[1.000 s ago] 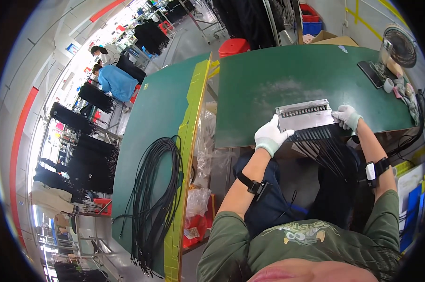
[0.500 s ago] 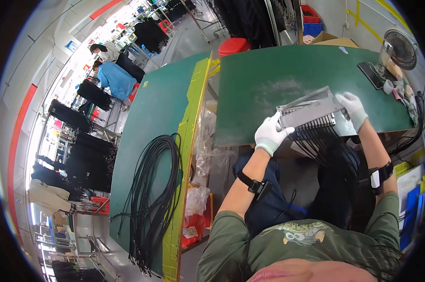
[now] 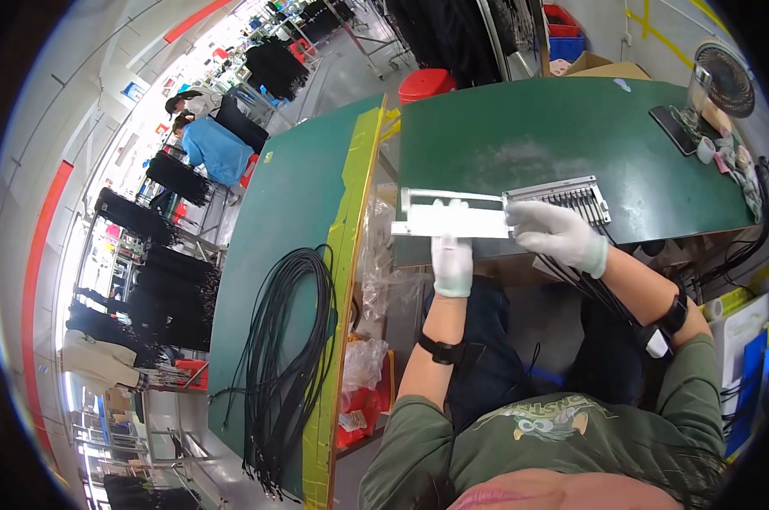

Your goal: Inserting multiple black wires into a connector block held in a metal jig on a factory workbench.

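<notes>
our gloved left hand (image 3: 452, 259) grips the near edge of a flat white frame (image 3: 449, 214) at the green table's (image 3: 520, 136) front; our right hand (image 3: 557, 234) clasps a grey comb-like fixture (image 3: 563, 197) beside it, black cables (image 3: 593, 285) hanging below

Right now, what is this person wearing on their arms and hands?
Both hands are in white gloves: the left hand and the right hand. Each forearm is bare below a pushed-up olive green sleeve. A black band circles the left wrist, and a black band carrying a small white device sits on the right wrist.
</notes>
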A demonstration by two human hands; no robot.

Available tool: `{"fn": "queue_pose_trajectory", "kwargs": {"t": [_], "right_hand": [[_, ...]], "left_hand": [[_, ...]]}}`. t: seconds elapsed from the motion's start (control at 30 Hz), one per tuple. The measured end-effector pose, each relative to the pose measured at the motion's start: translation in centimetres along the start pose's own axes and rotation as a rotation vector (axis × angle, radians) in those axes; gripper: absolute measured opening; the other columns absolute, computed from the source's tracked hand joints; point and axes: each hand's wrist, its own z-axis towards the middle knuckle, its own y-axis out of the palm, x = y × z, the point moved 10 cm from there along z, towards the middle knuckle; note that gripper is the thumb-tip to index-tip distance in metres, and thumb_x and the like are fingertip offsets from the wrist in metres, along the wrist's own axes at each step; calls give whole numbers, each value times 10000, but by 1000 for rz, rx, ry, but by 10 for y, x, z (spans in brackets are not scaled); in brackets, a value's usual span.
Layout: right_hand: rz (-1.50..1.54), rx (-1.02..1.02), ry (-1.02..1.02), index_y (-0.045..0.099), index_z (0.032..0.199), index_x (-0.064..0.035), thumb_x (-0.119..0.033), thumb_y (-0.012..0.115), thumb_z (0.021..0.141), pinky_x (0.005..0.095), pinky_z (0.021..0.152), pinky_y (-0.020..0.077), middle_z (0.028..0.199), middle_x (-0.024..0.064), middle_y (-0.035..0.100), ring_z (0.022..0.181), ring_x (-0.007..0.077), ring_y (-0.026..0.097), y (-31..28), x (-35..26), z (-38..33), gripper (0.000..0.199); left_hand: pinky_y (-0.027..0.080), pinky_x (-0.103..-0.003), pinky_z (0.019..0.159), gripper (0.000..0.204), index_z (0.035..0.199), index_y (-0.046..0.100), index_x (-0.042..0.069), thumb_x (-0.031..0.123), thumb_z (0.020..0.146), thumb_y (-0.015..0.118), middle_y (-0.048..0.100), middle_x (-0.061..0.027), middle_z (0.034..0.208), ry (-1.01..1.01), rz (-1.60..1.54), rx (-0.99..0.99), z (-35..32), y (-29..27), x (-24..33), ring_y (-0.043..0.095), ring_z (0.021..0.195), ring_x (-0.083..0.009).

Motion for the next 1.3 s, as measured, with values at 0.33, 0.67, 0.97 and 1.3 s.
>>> {"fn": "queue_pose_trajectory", "kwargs": {"t": [0.33, 0.67, 0.97, 1.3], "right_hand": [[-86, 650, 115, 616, 1229, -7, -204, 597, 973, 217, 709, 470, 1039, 50, 657, 815, 73, 577, -200, 43, -94, 323], [-111, 898, 150, 671, 1137, -62, -258, 618, 975, 201, 574, 451, 906, 16, 661, 685, 58, 565, -280, 87, -137, 260], [-141, 847, 182, 676, 1125, -71, -254, 614, 974, 201, 581, 454, 876, 10, 654, 672, 57, 552, -277, 92, -133, 245], [-199, 845, 183, 671, 1127, -58, -255, 603, 978, 200, 594, 458, 864, 3, 647, 675, 56, 551, -278, 88, -133, 256]], "left_hand": [[379, -409, 1117, 497, 1442, 392, 10, 173, 1001, 555, 533, -160, 1356, 339, 127, 463, -33, -70, 84, 520, 1242, -285], [273, -451, 1152, 506, 1372, 517, -4, 185, 926, 665, 510, -186, 1412, 483, 1477, 305, -39, -8, 105, 426, 1335, -344], [210, -518, 1160, 812, 1374, 528, 51, 523, 754, 758, 474, -233, 1423, 377, 2140, -371, 10, 78, -6, 361, 1361, -424], [192, -538, 1172, 943, 1425, 492, 145, 694, 688, 699, 439, -184, 1461, 204, 2200, -661, 13, 71, -63, 350, 1380, -383]]}}
